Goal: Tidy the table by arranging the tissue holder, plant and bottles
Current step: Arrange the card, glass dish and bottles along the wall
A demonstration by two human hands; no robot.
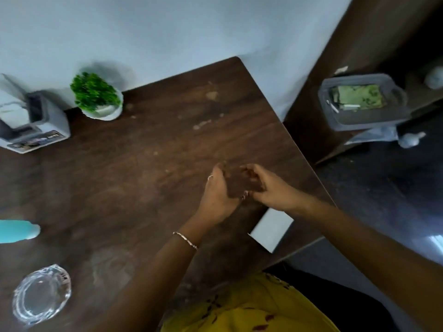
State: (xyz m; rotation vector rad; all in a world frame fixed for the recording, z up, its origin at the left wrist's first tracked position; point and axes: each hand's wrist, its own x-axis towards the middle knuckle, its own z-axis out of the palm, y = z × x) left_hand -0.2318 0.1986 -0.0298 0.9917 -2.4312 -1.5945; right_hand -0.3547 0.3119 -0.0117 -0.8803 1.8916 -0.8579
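1. The holder and plant stood side by side at the counter's far left, by the wall.
2. A bottle lay at the left edge, long axis across.
3. Both hands, left and right, hovered empty, fingers apart, well right of everything; the left was nearer.

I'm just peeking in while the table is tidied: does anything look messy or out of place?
Yes. Pale smudges mark the wooden table near its far side, like dried spills. A teal bottle lies on its side at the left edge. The plant and tissue holder stand upright by the wall. Both hands are empty.
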